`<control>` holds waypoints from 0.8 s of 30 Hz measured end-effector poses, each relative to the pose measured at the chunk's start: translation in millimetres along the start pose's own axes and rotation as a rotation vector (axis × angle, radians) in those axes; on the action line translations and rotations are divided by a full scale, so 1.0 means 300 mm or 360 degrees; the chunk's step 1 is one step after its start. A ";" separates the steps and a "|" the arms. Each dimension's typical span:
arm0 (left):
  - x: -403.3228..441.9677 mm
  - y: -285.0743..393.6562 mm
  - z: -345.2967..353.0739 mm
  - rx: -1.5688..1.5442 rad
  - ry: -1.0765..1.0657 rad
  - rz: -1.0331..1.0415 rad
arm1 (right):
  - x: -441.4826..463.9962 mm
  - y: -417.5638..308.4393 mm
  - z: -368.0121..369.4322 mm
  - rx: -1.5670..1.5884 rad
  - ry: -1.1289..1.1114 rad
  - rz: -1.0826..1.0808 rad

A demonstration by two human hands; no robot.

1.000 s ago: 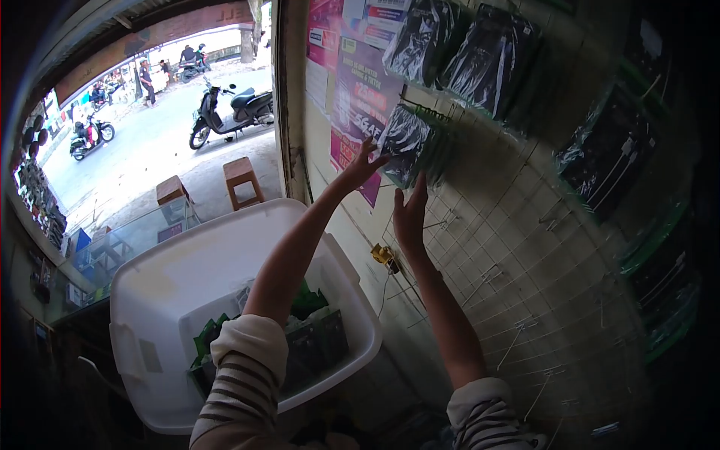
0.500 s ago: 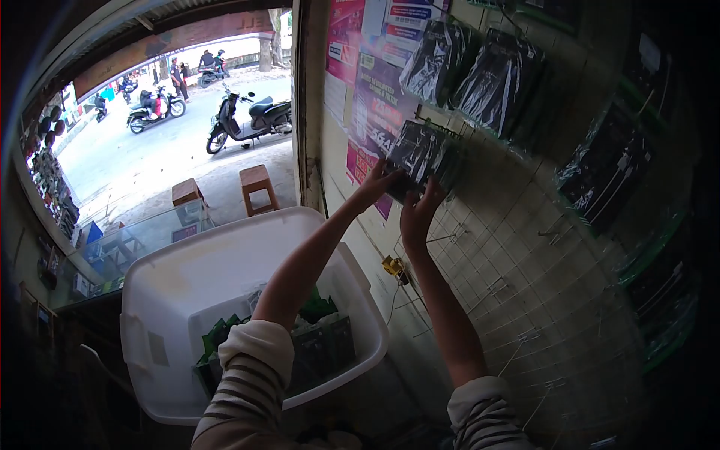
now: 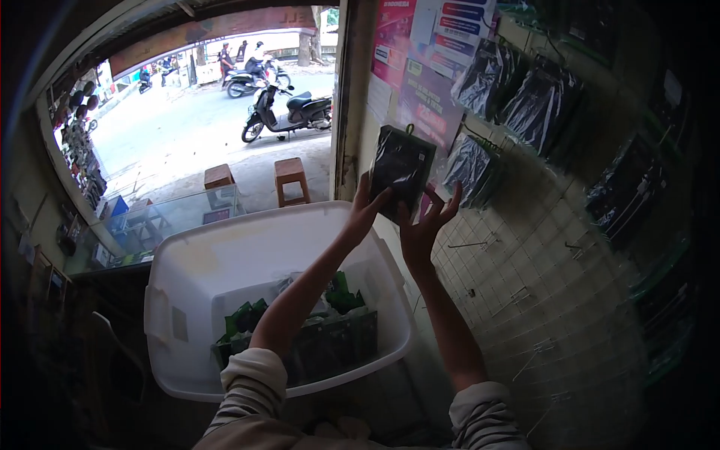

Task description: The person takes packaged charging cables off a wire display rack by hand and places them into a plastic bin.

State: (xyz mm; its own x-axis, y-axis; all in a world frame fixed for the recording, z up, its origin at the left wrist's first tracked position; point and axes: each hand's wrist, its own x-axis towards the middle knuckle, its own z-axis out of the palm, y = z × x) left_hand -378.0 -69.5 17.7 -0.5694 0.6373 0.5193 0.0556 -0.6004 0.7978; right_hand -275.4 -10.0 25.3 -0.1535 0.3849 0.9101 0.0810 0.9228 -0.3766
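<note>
A dark, plastic-wrapped package (image 3: 403,166) with a small loop on top is held up in front of the wall posters. My left hand (image 3: 366,208) grips its lower left side, thumb across the front. My right hand (image 3: 426,231) is at its lower right corner, with a finger against the package and the other fingers spread. Just right of it, more wrapped packages (image 3: 471,171) hang on a hook of the wire grid (image 3: 517,262). Below my left forearm, a white plastic tub (image 3: 225,247) holds dark and green packages (image 3: 337,337).
More packages (image 3: 544,97) hang higher on the wall. A glass counter (image 3: 157,238) stands at the left, with two brown stools (image 3: 291,182) behind it. Outside are a parked scooter (image 3: 289,112), riders and people on the street. A white curved chair edge (image 3: 112,334) shows at lower left.
Both hands have moved from the hook towards the left, bringing one package away from the hanging stack. The view has shifted, and a motorbike outside has moved right.
</note>
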 end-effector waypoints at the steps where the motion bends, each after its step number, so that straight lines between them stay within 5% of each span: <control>1: -0.040 -0.014 -0.034 -0.0025 0.0090 -0.0027 | -0.010 -0.019 0.004 0.0162 -0.0045 -0.0041; 5: -0.236 0.026 -0.145 -0.0010 0.0191 -0.0062 | -0.164 -0.039 0.074 0.0959 -0.0365 0.0041; 9: -0.446 -0.005 -0.268 -0.0032 0.0374 -0.0305 | -0.405 -0.101 0.111 0.1326 -0.0714 0.0618; 14: -0.714 -0.081 -0.387 0.0164 0.0663 -0.0638 | -0.638 -0.181 0.101 0.1058 -0.1142 0.1388; 17: -0.909 -0.316 -0.563 0.0739 0.0587 -0.0888 | -0.809 -0.106 0.168 0.0658 -0.1482 0.1342; 20: -0.912 -0.287 -0.572 0.1363 0.0456 -0.1213 | -0.843 -0.096 0.199 0.0437 -0.1735 0.1480; 24: -0.881 -0.296 -0.578 0.1582 0.0303 -0.1503 | -0.893 -0.052 0.238 0.0110 -0.2049 0.1516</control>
State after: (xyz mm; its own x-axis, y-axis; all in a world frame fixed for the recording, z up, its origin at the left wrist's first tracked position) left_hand -374.7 -268.6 -243.5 -0.8157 0.4820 -0.3197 0.1000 0.6620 0.7428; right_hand -305.9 -126.5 -225.0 -0.7667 0.5167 -0.3811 0.5908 0.3354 -0.7338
